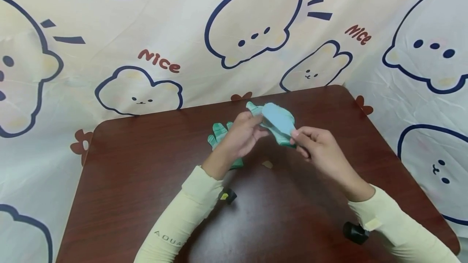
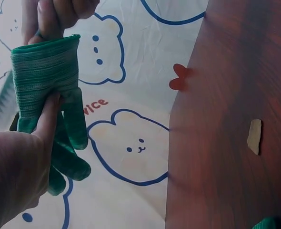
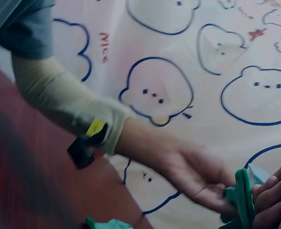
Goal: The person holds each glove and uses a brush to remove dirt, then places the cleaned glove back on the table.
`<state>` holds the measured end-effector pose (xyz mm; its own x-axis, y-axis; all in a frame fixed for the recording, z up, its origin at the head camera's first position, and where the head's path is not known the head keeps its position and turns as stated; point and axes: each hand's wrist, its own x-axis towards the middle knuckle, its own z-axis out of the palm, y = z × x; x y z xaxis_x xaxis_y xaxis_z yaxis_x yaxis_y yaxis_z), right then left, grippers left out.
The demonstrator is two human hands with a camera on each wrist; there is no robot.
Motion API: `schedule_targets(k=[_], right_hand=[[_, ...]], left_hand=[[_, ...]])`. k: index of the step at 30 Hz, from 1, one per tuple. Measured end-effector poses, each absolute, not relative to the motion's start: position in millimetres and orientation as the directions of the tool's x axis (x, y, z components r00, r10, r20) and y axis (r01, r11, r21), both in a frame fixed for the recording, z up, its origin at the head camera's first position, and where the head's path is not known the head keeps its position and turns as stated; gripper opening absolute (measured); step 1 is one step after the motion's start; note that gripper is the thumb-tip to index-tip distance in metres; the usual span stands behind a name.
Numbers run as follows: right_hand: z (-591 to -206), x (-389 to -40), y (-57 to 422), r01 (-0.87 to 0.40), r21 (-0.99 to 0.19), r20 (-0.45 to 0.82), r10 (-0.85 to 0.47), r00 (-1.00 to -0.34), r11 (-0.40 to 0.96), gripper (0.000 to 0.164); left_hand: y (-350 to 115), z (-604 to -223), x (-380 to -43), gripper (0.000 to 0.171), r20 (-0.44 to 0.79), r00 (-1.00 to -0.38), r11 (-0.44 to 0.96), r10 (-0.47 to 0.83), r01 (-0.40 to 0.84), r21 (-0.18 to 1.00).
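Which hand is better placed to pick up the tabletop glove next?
Probably the left hand: it is nearer the tabletop glove, partly hiding it in the head view, while the right hand is farther off. Both hold the raised glove.

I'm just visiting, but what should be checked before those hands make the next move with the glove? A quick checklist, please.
1. Left hand holds the held glove: ok.
2. Right hand grips its cuff: ok.
3. Held glove lifted off the table: ok.
4. Second glove present: ok, on the table, partly hidden behind the left arm.
5. Table free of scraps: not ok, one small tan scrap.
6. Held glove empty inside: cannot tell.
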<state>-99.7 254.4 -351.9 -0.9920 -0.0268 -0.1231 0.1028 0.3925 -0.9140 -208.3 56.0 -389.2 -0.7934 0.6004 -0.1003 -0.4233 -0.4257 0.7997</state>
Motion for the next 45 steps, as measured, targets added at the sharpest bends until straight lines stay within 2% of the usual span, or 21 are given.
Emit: schedule_targets(k=[5, 12, 16, 20, 23, 27, 32, 45], right_hand=[[-355.8, -102.4, 249.1, 0.109, -0.872, -0.118, 0.012, -0.993, 0.478, 0.039], [-354.8, -107.3, 256.4, 0.092, -0.825, -0.045, 0.098, -0.994, 0.558, 0.045], [-356.0, -108.9, 262.8, 0.079, -0.816, 0.023, 0.169, -0.985, 0.573, 0.047], [-355.9, -108.7, 274.5, 0.059, -0.833, 0.082, 0.229, -0.970, 0.550, 0.044], [-353.5, -105.9, 277.0, 0.046, -0.870, 0.068, 0.211, -0.975, 0.491, 0.041], [-350.4, -100.8, 266.3, 0.043, -0.913, 0.002, 0.110, -0.994, 0.405, 0.040], [-352.7, -100.0, 252.0, 0.037, -0.900, -0.032, 0.019, -0.999, 0.434, 0.037], [-360.7, -103.7, 279.5, 0.056, -0.839, 0.031, 0.150, -0.988, 0.542, 0.040]], left_hand=[[53.6, -388.4, -207.4, 0.035, -0.118, -0.804, -0.412, 0.583, -0.417, 0.810], [45.2, -387.7, -207.1, 0.039, -0.136, -0.793, -0.399, 0.593, -0.437, 0.806], [43.0, -388.1, -206.9, 0.039, -0.138, -0.786, -0.395, 0.602, -0.444, 0.804], [40.7, -387.6, -206.7, 0.039, -0.143, -0.807, -0.412, 0.573, -0.435, 0.801], [40.1, -387.4, -207.5, 0.040, -0.146, -0.813, -0.437, 0.564, -0.443, 0.783], [43.3, -388.5, -209.1, 0.041, -0.137, -0.792, -0.475, 0.594, -0.484, 0.735], [48.0, -388.6, -209.4, 0.043, -0.087, -0.763, -0.509, 0.640, -0.506, 0.696], [61.9, -392.8, -208.7, 0.047, -0.053, -0.773, -0.550, 0.632, -0.496, 0.672]])
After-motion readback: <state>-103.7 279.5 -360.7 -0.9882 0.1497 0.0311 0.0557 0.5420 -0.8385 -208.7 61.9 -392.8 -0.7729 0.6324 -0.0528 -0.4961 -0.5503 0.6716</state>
